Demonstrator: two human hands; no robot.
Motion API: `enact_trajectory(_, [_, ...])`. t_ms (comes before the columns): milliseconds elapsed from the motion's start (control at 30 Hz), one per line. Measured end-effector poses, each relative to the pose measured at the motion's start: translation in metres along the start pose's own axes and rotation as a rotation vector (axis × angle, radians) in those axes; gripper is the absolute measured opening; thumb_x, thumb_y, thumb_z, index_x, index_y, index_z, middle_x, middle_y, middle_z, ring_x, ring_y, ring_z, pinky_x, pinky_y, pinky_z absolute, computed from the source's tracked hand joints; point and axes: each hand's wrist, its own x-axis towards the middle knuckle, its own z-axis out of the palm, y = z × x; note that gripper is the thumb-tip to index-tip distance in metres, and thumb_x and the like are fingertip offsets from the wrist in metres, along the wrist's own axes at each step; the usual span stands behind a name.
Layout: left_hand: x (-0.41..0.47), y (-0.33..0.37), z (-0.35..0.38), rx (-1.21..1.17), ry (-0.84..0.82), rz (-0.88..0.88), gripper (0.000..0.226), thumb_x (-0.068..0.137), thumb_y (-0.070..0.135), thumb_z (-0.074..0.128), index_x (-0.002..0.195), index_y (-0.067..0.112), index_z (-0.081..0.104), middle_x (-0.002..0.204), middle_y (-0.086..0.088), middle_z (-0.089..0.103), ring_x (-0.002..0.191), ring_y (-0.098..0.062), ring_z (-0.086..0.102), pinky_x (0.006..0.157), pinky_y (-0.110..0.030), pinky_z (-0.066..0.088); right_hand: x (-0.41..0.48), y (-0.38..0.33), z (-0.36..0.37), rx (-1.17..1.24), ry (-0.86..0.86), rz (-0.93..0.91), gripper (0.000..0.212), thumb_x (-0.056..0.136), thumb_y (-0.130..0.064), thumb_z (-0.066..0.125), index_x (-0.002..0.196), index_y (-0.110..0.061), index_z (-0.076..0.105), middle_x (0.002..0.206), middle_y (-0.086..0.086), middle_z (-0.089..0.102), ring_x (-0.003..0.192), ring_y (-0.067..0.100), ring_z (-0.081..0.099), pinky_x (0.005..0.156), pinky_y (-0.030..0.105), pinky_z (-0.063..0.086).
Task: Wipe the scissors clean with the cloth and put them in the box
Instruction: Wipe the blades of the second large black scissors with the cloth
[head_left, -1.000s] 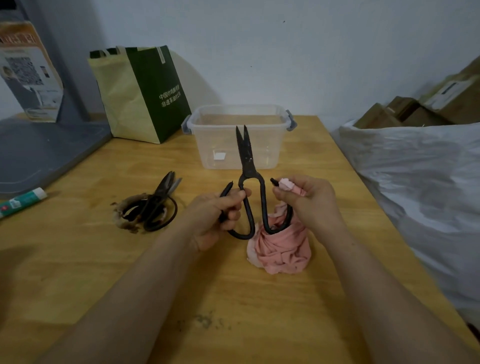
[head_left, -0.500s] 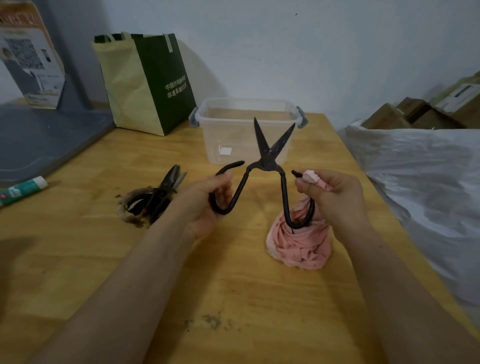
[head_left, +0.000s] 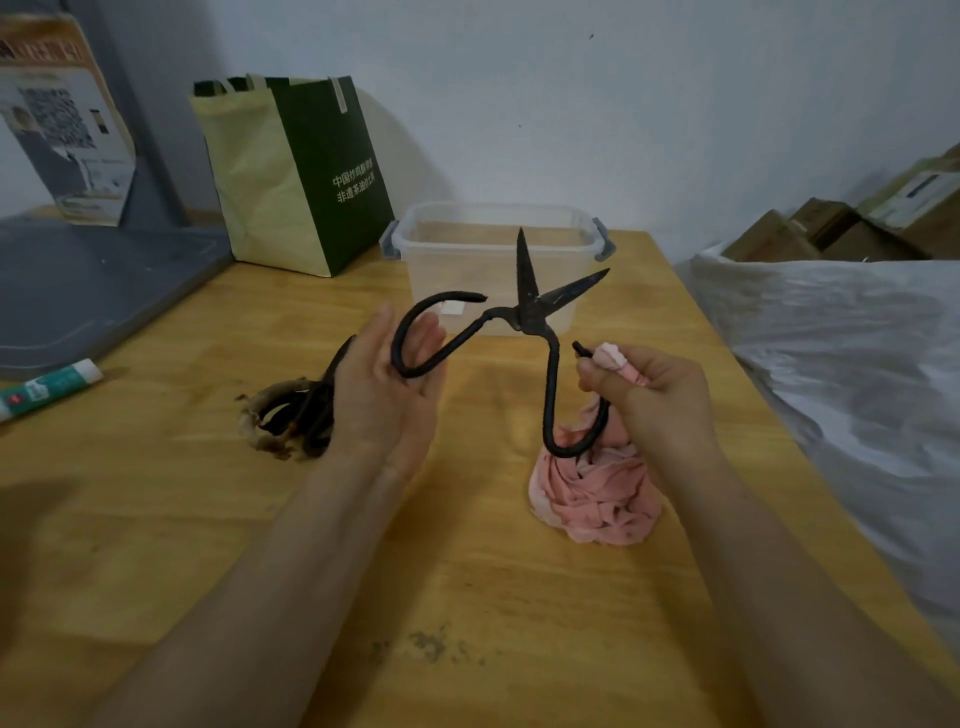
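Black iron scissors (head_left: 525, 316) are held up over the wooden table (head_left: 156, 519), blades spread and pointing up and to the right. My left hand (head_left: 384, 384) is flat with fingers straight; the left handle loop lies against its palm and fingers. My right hand (head_left: 660, 395) grips the right handle together with a pink cloth (head_left: 597, 499), whose bulk hangs down in a heap onto the table. A clear plastic box (head_left: 493, 244) with grey latches stands just behind the scissors, lid off.
More dark scissors (head_left: 296, 410) lie in a rusty pile left of my left hand. A green and cream bag (head_left: 296, 171) stands at the back, a glue stick (head_left: 47, 387) and grey board (head_left: 78, 291) at left. White sheeting (head_left: 841, 353) borders the table's right edge.
The blades went from closed to spread wide. My left hand uncurled from its handle and now lies flat. The scissors tilted to the right.
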Motion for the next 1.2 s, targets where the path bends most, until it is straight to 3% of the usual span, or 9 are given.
enact_trajectory(200, [-0.017, -0.021, 0.006, -0.521, -0.016, -0.340, 0.059, 0.069, 0.006, 0.068, 0.122, -0.011, 0.047, 0.117, -0.034, 0.059, 0.112, -0.044, 0.058, 0.096, -0.047, 0.049, -0.005, -0.002, 0.004, 0.078, 0.055, 0.098, 0.015, 0.082, -0.010, 0.072, 0.075, -0.023, 0.068, 0.055, -0.009, 0.066, 0.058, -0.002, 0.061, 0.059, 0.010, 0.048])
enact_trajectory(400, [-0.017, -0.042, 0.016, 0.084, -0.077, -0.121, 0.018, 0.088, 0.007, 0.059, 0.105, 0.005, 0.065, 0.102, -0.010, 0.072, 0.093, -0.016, 0.069, 0.086, -0.028, 0.055, -0.014, -0.006, 0.023, 0.042, -0.138, 0.075, 0.015, 0.081, -0.007, 0.071, 0.069, -0.016, 0.070, 0.058, -0.008, 0.066, 0.059, 0.009, 0.060, 0.061, 0.024, 0.050])
enact_trajectory(600, [-0.017, -0.032, 0.004, 0.300, 0.088, 0.055, 0.011, 0.091, 0.001, 0.058, 0.085, 0.003, 0.068, 0.081, -0.009, 0.073, 0.080, -0.018, 0.070, 0.078, -0.031, 0.059, -0.007, -0.019, 0.009, -0.028, -0.132, 0.155, 0.016, 0.080, -0.030, 0.072, 0.090, -0.017, 0.073, 0.087, 0.007, 0.070, 0.084, 0.021, 0.065, 0.077, 0.033, 0.051])
enact_trajectory(733, [-0.018, -0.022, 0.005, 0.405, 0.081, 0.095, 0.015, 0.088, 0.000, 0.061, 0.076, 0.004, 0.068, 0.077, -0.010, 0.073, 0.072, -0.017, 0.070, 0.068, -0.024, 0.059, -0.001, -0.022, -0.022, -0.865, -0.186, 0.098, 0.072, 0.081, -0.048, 0.067, 0.143, -0.031, 0.037, 0.151, 0.002, 0.028, 0.136, 0.024, 0.032, 0.107, 0.037, 0.033])
enact_trajectory(800, [-0.019, -0.023, 0.004, 0.509, 0.102, 0.113, 0.016, 0.087, 0.000, 0.061, 0.075, 0.007, 0.069, 0.078, -0.010, 0.073, 0.073, -0.016, 0.069, 0.062, -0.020, 0.057, -0.004, -0.026, -0.027, -0.886, -0.179, -0.060, 0.044, 0.080, -0.039, 0.071, 0.122, -0.029, 0.062, 0.139, 0.001, 0.048, 0.130, 0.021, 0.043, 0.105, 0.037, 0.036])
enact_trajectory(867, [-0.020, -0.026, 0.003, 0.576, 0.093, 0.127, 0.016, 0.087, 0.002, 0.060, 0.077, 0.010, 0.070, 0.083, -0.011, 0.072, 0.075, -0.015, 0.069, 0.055, -0.018, 0.053, -0.008, -0.037, -0.025, -0.712, -0.313, -0.034, 0.013, 0.070, -0.037, 0.079, 0.081, -0.032, 0.075, 0.099, -0.011, 0.070, 0.103, 0.010, 0.060, 0.091, 0.033, 0.047])
enact_trajectory(1033, [-0.021, -0.028, 0.005, 0.563, 0.093, 0.106, 0.015, 0.094, 0.015, 0.058, 0.087, 0.009, 0.070, 0.087, -0.010, 0.074, 0.073, -0.016, 0.071, 0.051, -0.020, 0.052, -0.017, -0.035, -0.009, -1.156, -0.738, -0.080, 0.043, 0.051, -0.060, 0.077, 0.091, -0.046, 0.067, 0.099, -0.018, 0.058, 0.102, 0.008, 0.045, 0.092, 0.030, 0.024])
enact_trajectory(1133, [-0.021, -0.029, 0.004, 0.558, 0.096, 0.085, 0.012, 0.092, 0.016, 0.061, 0.086, 0.012, 0.070, 0.087, -0.007, 0.074, 0.074, -0.016, 0.072, 0.054, -0.021, 0.054, -0.015, -0.029, -0.002, -1.254, -0.641, -0.179, 0.016, 0.069, -0.046, 0.077, 0.078, -0.036, 0.070, 0.088, -0.016, 0.060, 0.097, 0.010, 0.048, 0.089, 0.031, 0.026])
enact_trajectory(1200, [-0.022, -0.030, 0.003, 0.565, 0.095, 0.095, 0.013, 0.091, 0.014, 0.063, 0.081, 0.018, 0.071, 0.085, -0.004, 0.075, 0.076, -0.017, 0.073, 0.057, -0.023, 0.058, -0.012, -0.031, -0.010, -0.966, -0.426, -0.086, 0.013, 0.074, -0.039, 0.076, 0.068, -0.030, 0.068, 0.082, -0.013, 0.063, 0.088, 0.008, 0.055, 0.086, 0.030, 0.040])
